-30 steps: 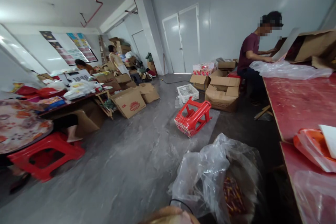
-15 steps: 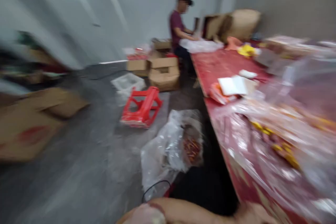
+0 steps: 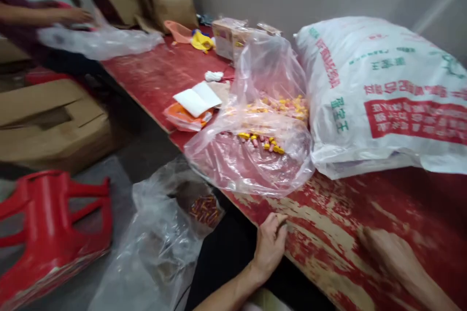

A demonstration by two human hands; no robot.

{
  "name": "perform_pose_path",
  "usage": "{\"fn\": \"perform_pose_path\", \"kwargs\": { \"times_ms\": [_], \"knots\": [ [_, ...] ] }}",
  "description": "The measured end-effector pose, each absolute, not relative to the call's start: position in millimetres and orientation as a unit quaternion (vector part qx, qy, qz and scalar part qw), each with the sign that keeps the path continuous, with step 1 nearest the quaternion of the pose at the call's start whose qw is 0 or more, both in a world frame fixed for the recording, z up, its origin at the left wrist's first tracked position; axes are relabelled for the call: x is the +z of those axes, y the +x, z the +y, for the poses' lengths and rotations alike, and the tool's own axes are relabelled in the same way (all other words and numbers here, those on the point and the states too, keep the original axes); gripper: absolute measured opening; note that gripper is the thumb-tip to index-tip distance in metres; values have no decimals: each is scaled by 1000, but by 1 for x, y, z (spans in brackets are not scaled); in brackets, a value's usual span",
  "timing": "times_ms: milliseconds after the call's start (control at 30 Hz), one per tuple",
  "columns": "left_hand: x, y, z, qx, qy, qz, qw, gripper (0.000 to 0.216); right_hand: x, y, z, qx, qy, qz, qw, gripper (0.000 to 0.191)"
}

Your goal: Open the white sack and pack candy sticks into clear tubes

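My left hand (image 3: 270,242) is at the near edge of the worn red table (image 3: 328,214), its fingers curled in; what they close on, if anything, I cannot make out. Over the tabletop to the right is my right hand (image 3: 388,252), bent downward, with its fingers smeared and partly hidden. Just beyond my left hand lies a clear plastic bag (image 3: 251,170). Inside it are several small pink pieces with yellow ends (image 3: 272,145). A large white sack (image 3: 350,107) with red and green print lies behind my right hand.
Left of the table are a red plastic stool (image 3: 47,218), a cardboard box (image 3: 54,131) and a clear bag (image 3: 153,233) holding reddish small pieces (image 3: 206,210). White paper (image 3: 197,98) lies on an orange packet (image 3: 186,117). A person's arm (image 3: 44,14) reaches over clear plastic (image 3: 98,41).
My view has swung right and down toward the table. The white sack and both my hands now show; earlier only a blurred forearm and hand were visible at the bottom edge.
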State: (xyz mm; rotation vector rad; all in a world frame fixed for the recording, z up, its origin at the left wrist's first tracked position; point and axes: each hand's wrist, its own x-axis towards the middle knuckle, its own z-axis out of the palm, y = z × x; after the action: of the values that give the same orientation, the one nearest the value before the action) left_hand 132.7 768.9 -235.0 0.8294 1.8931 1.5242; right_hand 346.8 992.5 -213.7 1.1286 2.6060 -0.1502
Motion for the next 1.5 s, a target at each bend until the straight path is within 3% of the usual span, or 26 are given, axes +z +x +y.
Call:
{"fn": "perform_pose_path", "kwargs": {
  "times_ms": [67, 133, 333, 433, 600, 733, 833, 933, 1033, 1133, 1300, 1400, 1500],
  "knots": [
    [-236, 132, 771, 566, 294, 712, 294, 30, -204, 334, 987, -44, 408, 880, 240, 32],
    [-237, 128, 775, 557, 277, 721, 307, 31, -197, 325, 984, -26, 432, 860, 271, 31],
    [-237, 129, 785, 568, 241, 683, 391, 34, -199, 337, 985, 10, 463, 852, 244, 30],
    [-239, 135, 784, 578, 238, 650, 432, 39, -210, 336, 974, -23, 434, 890, 139, 29],
    [-235, 141, 768, 625, 215, 565, 493, 50, -231, 277, 895, -215, 259, 933, -126, 29],
    [-228, 127, 744, 669, 164, 568, 451, 36, -223, 234, 854, -362, 181, 906, -125, 22],
    [-229, 100, 713, 690, 78, 616, 371, 33, -209, 226, 895, -317, 224, 906, -170, 23],
    [-248, 61, 670, 690, -14, 685, 233, 41, -201, 227, 971, -135, 409, 866, -253, 36],
    [-280, 23, 625, 615, -55, 772, 149, 43, -201, 222, 1033, -18, 527, 830, -182, 46],
    [-297, -1, 602, 490, -4, 869, 64, 33, -206, 209, 1063, -8, 550, 833, -62, 50],
    [-255, -17, 656, 443, 166, 875, -106, 22, -207, 186, 1078, -36, 575, 817, 29, 60],
    [-224, -33, 729, 463, 243, 848, -87, 16, -202, 183, 1083, -54, 554, 830, 44, 57],
    [-211, -59, 800, 406, 260, 875, -30, 12, -196, 191, 1080, -66, 513, 855, 49, 46]
  ]
}}
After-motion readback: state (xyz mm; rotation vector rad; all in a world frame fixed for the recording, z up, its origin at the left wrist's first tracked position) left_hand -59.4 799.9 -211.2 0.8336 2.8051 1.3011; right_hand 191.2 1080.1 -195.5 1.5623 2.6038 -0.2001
